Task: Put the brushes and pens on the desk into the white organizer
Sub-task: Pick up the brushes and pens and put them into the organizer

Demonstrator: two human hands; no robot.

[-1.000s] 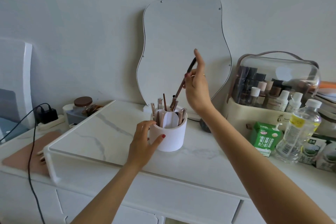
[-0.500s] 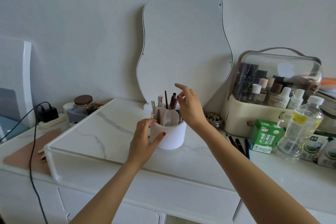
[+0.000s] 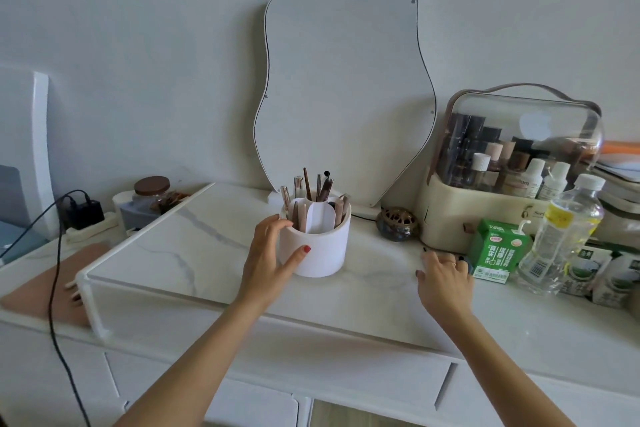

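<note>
While my left hand (image 3: pixel 273 253) cups the round white plastic organizer (image 3: pixel 323 250), my right hand (image 3: pixel 445 274) curls over dark pens (image 3: pixel 424 249), grip unclear.

Both forearms (image 3: pixel 194 357) are bare. The left hand (image 3: pixel 268 253) has a red painted thumbnail (image 3: pixel 307 248) (its other nails do not show). The right hand (image 3: pixel 445 279) wears a thin ring (image 3: pixel 452 263).

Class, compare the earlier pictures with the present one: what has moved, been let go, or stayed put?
The right hand lowered the dark brush into the white organizer, let go, then swung right and down to the pens lying by the green carton; whether it grips them is unclear. The left hand stayed round the organizer, which has not moved.
</note>
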